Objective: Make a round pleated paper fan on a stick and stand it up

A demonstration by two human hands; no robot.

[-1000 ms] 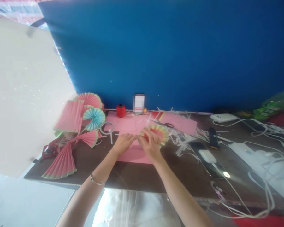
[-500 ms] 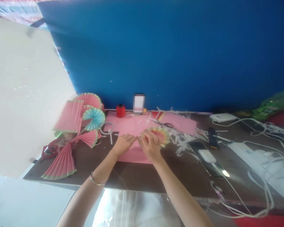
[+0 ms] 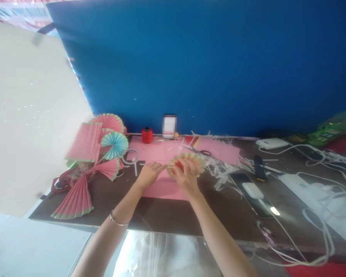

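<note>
Over a pink paper sheet (image 3: 164, 188), a round pleated paper fan (image 3: 200, 163) with a pale yellow-green rim and a red-pink middle is between my hands. My right hand (image 3: 187, 179) is closed on it, fingers curled over its face and covering part of the pleats. My left hand (image 3: 150, 176), a bangle on its wrist, has its bent fingers at the fan's left edge; the exact pinch is hard to see. Left of my hands lies a roll of white tape (image 3: 130, 151) with its end pulled loose. Scissors (image 3: 205, 152) rest beyond the fan.
Finished pink fans (image 3: 75, 198) and a blue fan (image 3: 114, 145) are piled at the left. White paper strips (image 3: 219, 173) lie right of the fan. Farther right are a phone (image 3: 255, 200), cables and a power strip (image 3: 298, 186). A red container (image 3: 147, 135) stands near the blue wall.
The fan's left part now shows between my hands, its pleats fanned out more toward the left. My right hand has shifted slightly right, and the left hand's fingertips have drawn back a little.
</note>
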